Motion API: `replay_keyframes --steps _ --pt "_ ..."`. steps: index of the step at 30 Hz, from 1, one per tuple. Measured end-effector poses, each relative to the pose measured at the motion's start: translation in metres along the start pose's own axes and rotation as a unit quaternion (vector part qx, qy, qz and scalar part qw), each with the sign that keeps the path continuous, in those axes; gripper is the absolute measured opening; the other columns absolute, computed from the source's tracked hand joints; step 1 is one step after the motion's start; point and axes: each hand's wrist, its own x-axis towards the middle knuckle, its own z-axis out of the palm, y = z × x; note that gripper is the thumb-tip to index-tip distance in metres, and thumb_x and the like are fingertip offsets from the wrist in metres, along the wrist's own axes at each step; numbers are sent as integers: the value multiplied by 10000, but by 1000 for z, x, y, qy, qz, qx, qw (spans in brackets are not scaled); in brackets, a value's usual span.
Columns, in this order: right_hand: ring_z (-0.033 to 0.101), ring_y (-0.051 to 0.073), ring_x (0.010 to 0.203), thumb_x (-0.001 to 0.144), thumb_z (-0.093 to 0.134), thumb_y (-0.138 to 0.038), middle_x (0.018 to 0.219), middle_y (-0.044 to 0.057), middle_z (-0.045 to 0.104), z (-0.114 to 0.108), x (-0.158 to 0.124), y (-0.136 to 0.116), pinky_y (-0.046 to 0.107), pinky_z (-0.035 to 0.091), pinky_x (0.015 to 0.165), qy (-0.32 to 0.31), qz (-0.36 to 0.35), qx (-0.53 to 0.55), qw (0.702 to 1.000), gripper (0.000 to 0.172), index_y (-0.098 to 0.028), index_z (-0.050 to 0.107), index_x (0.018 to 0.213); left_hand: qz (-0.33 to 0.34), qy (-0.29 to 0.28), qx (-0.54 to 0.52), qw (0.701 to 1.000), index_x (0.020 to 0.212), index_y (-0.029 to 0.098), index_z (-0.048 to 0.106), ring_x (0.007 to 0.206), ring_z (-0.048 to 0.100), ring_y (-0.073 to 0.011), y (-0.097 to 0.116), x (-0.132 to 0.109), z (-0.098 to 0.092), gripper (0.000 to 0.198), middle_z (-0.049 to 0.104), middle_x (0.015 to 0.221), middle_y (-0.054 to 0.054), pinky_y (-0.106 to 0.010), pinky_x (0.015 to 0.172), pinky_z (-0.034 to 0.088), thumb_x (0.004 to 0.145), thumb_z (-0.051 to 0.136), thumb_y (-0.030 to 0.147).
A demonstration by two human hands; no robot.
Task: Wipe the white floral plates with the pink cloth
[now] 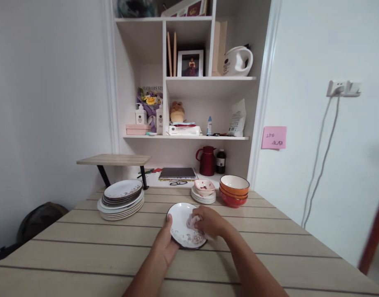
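Plate stack [121, 201] and saucers [204, 199] flank an open gap.

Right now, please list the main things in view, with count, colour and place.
Plate: one, white, front centre
Cloth: one, whitish, on plate
Plate pile: one, white, table left
Saucers: one pile, white, table back
Small bowl: one, pinkish, on saucers
Bowl stack: one, orange and red, table right
Table: one, pale wood, foreground
Stand: one, pale, back left
Jug: one, red, behind table
Dark bottle: one, black, beside jug
Shelving: one, white, background
Picture frame: one, white, upper shelf
Note: one, pink, right wall
Cables: two, grey, right wall
Left hand: one, bare, holding plate
Right hand: one, bare, gripping cloth
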Motion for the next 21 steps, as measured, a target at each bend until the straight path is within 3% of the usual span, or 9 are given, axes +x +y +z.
replay_keyframes --steps 3,6,10,13,17,21 --pt "581 168 848 622 710 -172 940 -7 643 4 -6 -8 221 385 690 -48 -73 17 996 279 -266 699 885 -9 -9 20 1000 1372 103 451 1183 570 -313 1 -8 6 657 659 1214 -174 -443 1018 408 840 546 476" --pt "564 164 866 700 666 -205 957 -3 621 15 -5 -25 235 381 742 -1 -116 32 993 223 -268 681 913 -6 -36 53 998 1321 128 518 1164 583 -308 1 -17 15 610 661 1218 -157 -426 1011 412 823 576 476" --pt "554 161 929 826 535 -195 1024 17 592 24 9 -37 242 364 763 159 -39 22 986 205 -264 633 991 -5 -55 75 996 1318 139 520 1178 575 -295 0 -20 19 597 654 1230 -155 -412 1030 390 827 573 474" --pt "556 167 949 866 506 -229 1061 27 584 20 15 -31 247 360 738 190 13 -2 982 197 -272 625 1016 -15 -49 66 997 1373 142 456 1191 566 -292 0 -16 17 645 644 1243 -165 -427 1055 364 831 565 473" --pt "571 194 952 864 505 -240 1076 50 591 12 10 -13 262 351 688 138 72 -59 986 233 -274 620 1063 -1 10 36 999 1421 99 369 1162 586 -311 3 -9 14 699 660 1198 -200 -461 1046 377 841 557 440" --pt "600 192 828 759 607 -226 991 51 625 10 -1 -1 263 338 639 44 52 -90 994 239 -255 656 991 22 61 18 998 1422 101 362 1138 601 -313 5 -10 13 695 667 1190 -191 -463 1009 420 833 585 393"
